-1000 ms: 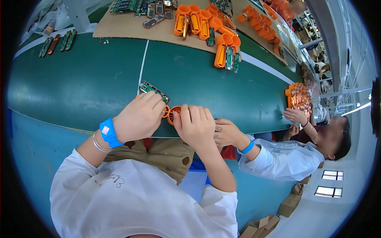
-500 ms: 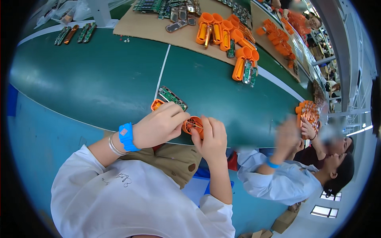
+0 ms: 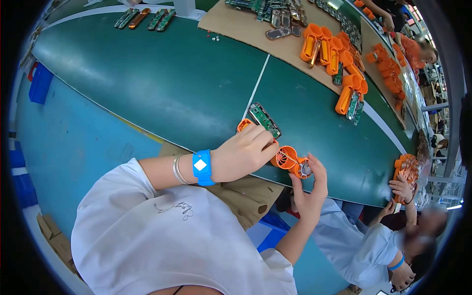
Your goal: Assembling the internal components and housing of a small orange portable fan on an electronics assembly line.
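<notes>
Near the table's front edge I hold an orange plastic fan housing (image 3: 285,157) between both hands. Its round openings face up; one shows a spoked grille, the other a grey fan part (image 3: 305,169). My left hand (image 3: 246,151) is closed on the housing's left side, its fingertips partly hidden. Thumb and fingers of my right hand (image 3: 310,188) grip the end around the grey part. A green circuit board (image 3: 264,120) in a dark frame lies just beyond my left fingers. Beside it shows a small orange end (image 3: 244,125); whether it joins the housing is hidden.
On cardboard (image 3: 231,24) at the far right stand several orange housings (image 3: 322,46), some with batteries, beside piled circuit boards (image 3: 246,5). More boards (image 3: 157,20) lie at the far left. A co-worker's hand (image 3: 402,189) touches orange parts (image 3: 406,167) at the right.
My right hand has turned outward, bringing the round end with the grey fan part into sight. The view has swung, so the table appears shifted right. The co-worker's arm has moved.
</notes>
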A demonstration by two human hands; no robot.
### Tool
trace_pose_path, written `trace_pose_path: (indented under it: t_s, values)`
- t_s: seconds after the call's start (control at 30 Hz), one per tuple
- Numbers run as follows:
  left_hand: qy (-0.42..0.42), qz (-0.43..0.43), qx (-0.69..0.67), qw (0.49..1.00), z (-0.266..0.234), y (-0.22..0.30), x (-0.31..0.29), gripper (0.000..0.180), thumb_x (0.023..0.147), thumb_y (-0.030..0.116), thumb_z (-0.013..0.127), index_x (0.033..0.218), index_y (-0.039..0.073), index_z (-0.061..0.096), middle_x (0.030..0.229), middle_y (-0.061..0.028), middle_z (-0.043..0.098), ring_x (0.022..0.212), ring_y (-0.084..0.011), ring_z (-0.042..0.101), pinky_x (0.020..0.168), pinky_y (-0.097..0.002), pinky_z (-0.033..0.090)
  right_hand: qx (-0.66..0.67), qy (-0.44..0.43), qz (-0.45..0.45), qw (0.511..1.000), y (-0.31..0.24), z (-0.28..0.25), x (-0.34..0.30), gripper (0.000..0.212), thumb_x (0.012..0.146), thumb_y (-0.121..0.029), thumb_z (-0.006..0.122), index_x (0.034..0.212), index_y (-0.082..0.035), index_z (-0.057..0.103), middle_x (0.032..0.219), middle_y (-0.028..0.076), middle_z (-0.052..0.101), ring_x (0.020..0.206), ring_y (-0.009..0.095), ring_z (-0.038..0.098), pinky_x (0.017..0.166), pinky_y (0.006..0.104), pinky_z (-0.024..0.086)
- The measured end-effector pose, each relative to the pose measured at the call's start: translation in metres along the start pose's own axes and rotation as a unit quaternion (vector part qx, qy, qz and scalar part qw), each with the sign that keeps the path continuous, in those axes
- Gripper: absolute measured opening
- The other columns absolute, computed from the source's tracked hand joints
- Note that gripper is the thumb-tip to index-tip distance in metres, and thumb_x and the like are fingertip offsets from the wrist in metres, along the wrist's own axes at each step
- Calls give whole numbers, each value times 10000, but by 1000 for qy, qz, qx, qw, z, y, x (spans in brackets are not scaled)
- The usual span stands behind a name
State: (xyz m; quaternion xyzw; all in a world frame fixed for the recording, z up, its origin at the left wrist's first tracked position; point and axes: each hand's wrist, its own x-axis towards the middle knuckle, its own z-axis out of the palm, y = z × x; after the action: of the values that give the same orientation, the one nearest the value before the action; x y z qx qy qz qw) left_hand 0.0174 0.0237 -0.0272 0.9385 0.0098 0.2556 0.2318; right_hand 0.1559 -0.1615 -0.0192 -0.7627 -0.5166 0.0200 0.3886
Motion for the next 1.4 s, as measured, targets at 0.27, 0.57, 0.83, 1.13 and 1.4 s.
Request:
trace_pose_path:
  t_s: [0.27,0.57,0.83,1.13,1.4]
  values:
    - [52,-57,99,992,7,3,-5,173,757,74,602,921,44,553,1051,-101,520,1062,-261,485,972,-498,308,-35,19,-24,999,-3,-3,-2,456,698,-30,775,1107,-23,574,1186,195,582,1011,338,621,805,373,534]
    - [-7,13,83,996,-2,-2,9,168,741,103,619,888,36,571,1089,-103,541,1094,-258,484,976,-457,350,-63,26,-35,997,-13,-6,1,460,675,-26,786,1089,-23,585,1148,192,590,968,338,629,769,379,537]
    - [-64,95,183,976,-11,-1,17,118,686,125,610,738,31,659,896,-72,566,990,-229,507,880,-389,411,-99,18,-54,993,-15,-1,2,454,666,-77,797,1069,-30,593,1119,152,604,894,302,627,718,356,521]
    - [-93,124,175,972,-14,-1,28,123,723,134,610,804,47,639,1013,-84,579,1027,-217,526,931,-425,407,-154,34,-31,987,-27,-13,-5,432,669,-100,801,1055,-39,618,1083,154,615,879,306,627,704,366,518]
    - [17,-57,84,995,3,0,-7,196,768,93,598,962,124,597,1121,-151,508,1069,-296,507,961,-520,378,-259,-38,-79,962,-53,-17,18,361,741,-173,752,1053,-46,624,1078,126,609,796,252,598,659,339,492]
